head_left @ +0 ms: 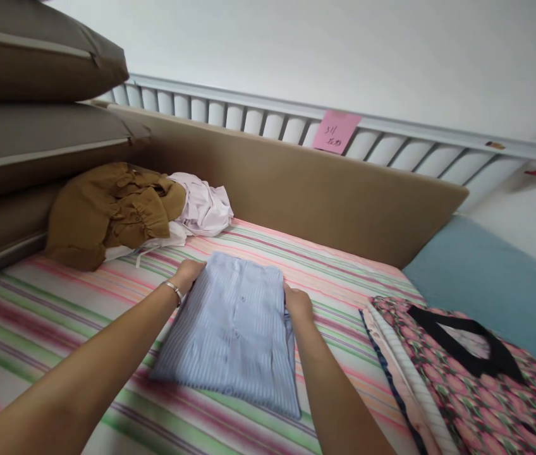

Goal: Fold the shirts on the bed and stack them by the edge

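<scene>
A light blue striped shirt (234, 322), folded into a rough rectangle with its buttons facing up, lies in front of me on the striped bed sheet (59, 316). My left hand (191, 273), with a bracelet at the wrist, grips its far left edge. On the opposite side my right hand (299, 303) holds the upper right edge. The fingers of both hands are partly hidden behind or under the cloth. Some fabric hangs loosely beneath the right edge.
At right lies a stack of folded clothes with a pink floral garment (476, 366) on top. Behind left are a crumpled brown garment (116, 208) and pale clothing (204, 205), beside stacked brown cushions (35, 139). A brown board (296, 189) lines a railing with a pink note (337, 131).
</scene>
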Action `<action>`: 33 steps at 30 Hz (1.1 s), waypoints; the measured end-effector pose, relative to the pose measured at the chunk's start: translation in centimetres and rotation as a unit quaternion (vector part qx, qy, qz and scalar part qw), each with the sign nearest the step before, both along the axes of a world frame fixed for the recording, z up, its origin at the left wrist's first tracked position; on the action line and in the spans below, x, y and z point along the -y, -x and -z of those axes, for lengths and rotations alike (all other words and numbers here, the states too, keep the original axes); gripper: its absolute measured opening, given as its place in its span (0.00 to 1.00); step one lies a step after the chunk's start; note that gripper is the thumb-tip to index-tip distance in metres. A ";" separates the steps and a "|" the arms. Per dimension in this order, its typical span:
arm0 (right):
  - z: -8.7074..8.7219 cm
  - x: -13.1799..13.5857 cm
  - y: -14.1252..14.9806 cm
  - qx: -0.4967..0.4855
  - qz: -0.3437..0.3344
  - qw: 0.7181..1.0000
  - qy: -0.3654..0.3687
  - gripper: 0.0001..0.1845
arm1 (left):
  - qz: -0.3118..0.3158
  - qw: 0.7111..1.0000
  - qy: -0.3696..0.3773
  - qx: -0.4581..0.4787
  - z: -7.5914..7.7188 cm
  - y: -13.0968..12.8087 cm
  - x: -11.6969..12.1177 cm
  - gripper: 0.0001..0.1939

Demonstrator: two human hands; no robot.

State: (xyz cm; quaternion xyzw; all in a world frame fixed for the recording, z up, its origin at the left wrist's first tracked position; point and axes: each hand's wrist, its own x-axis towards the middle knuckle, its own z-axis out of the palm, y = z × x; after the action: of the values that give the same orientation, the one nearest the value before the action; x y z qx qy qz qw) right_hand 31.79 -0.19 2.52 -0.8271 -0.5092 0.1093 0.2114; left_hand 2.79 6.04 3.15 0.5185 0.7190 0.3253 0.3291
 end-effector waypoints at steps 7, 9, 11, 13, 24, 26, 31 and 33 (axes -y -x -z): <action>-1.3 0.8 0.6 -0.007 0.004 1.000 -0.008 0.17 | -0.013 0.994 -0.053 -0.096 -0.4 -1.1 1.1 0.11; -1.5 1.3 1.0 0.016 0.019 1.000 -0.014 0.17 | -0.015 0.990 -0.070 -0.125 -0.3 -1.1 1.8 0.12; -1.3 1.5 1.2 0.032 0.027 0.999 -0.005 0.16 | -0.012 0.987 -0.065 -0.143 0.2 -1.0 2.3 0.11; -0.6 1.4 1.4 0.038 0.030 0.999 0.011 0.14 | -0.009 0.986 -0.054 -0.155 0.9 -0.9 2.4 0.10; -0.5 1.3 -0.7 -0.071 0.010 0.997 -0.015 0.12 | -0.002 0.986 -0.119 -0.114 1.1 0.3 3.6 0.15; -0.5 3.5 -1.2 -0.099 0.016 0.994 -0.045 0.14 | -0.027 0.990 -0.138 -0.012 1.2 1.6 5.5 0.18; 1.0 10.3 -0.6 -0.173 0.028 0.980 -0.094 0.20 | -0.036 0.961 0.039 0.271 1.7 4.8 11.9 0.14; 1.5 11.7 0.4 -0.192 0.027 0.975 -0.111 0.21 | -0.036 0.939 0.077 0.332 1.5 5.1 14.1 0.16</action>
State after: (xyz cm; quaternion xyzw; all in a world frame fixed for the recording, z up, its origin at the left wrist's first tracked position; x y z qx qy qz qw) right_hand 31.41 -11.88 1.00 -0.7752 -0.4455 0.2033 0.3990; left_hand -2.32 -8.05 1.66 0.3281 0.6100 0.4337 0.5763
